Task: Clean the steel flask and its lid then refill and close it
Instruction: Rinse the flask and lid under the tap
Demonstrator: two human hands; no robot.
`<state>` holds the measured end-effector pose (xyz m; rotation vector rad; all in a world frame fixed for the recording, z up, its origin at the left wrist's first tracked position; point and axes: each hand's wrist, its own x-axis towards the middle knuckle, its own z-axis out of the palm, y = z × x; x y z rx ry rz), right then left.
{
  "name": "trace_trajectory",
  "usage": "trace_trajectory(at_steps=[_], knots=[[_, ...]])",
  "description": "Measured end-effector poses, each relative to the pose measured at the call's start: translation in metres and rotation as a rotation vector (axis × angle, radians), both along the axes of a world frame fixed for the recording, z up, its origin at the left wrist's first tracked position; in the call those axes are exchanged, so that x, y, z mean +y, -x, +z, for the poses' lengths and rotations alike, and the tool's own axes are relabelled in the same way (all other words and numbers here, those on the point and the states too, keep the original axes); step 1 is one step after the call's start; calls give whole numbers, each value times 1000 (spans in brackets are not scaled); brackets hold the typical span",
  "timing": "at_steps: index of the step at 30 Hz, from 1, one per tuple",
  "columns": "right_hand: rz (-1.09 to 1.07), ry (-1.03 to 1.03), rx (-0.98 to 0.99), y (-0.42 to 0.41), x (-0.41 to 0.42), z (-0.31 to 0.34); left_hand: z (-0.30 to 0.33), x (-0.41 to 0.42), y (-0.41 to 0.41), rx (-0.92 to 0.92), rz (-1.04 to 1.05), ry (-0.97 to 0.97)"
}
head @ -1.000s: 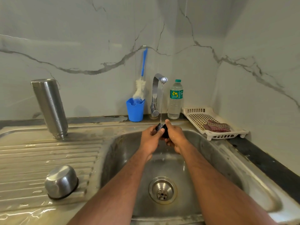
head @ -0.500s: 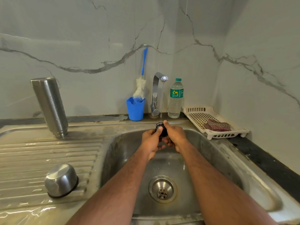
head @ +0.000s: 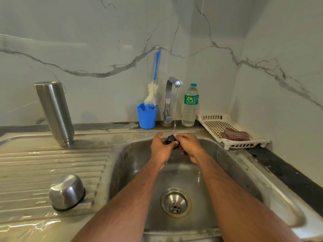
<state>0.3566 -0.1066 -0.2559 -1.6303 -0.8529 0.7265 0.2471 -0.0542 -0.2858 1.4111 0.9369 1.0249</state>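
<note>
The steel flask [head: 55,112] stands upside down on the wet drainboard at the left, mouth threads on the metal. Its steel cup-shaped cap [head: 67,192] lies inverted nearer the front of the drainboard. Over the sink basin, my left hand [head: 160,148] and my right hand [head: 189,147] both hold a small black inner lid [head: 171,139] under the thin stream running from the tap [head: 172,98]. Fingers of both hands curl round the lid, hiding most of it.
A blue cup [head: 147,116] with a bottle brush [head: 153,89] stands left of the tap, a plastic water bottle [head: 190,105] right of it. A white perforated tray [head: 230,131] with a folded cloth [head: 235,134] sits on the right counter. The sink drain [head: 175,202] lies below my forearms.
The two hands have turned the black lid a little under the tap. Water runs on it now, as a second ago; half a second ago no stream showed.
</note>
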Motion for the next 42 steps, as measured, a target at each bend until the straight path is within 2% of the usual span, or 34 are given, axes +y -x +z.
trace_trajectory(at_steps=[4,9,12,16,20,24,29,31,35,42], knots=[[-35,-50,35,-3,0,0,-1,2,-1,-29,-3,2],[-16,-102,100,-7,3,-1,7,-6,4,-123,-130,149],[25,-168,139,-6,1,0,8,-5,3,-162,-141,164],[21,-181,-12,-3,-1,2,9,-4,4,-200,-131,136],[-96,-176,-237,4,5,7,5,2,8,-189,-111,-18],[-89,-158,-251,8,9,5,1,2,11,-132,-91,-103],[-36,-178,-152,-1,5,2,6,-4,11,-267,-163,102],[-36,-171,-163,-3,3,3,7,-5,12,-204,-175,117],[-60,-149,-241,-3,0,4,3,-7,11,-17,-202,22],[-68,-140,-314,-3,0,3,4,-10,13,13,-216,15]])
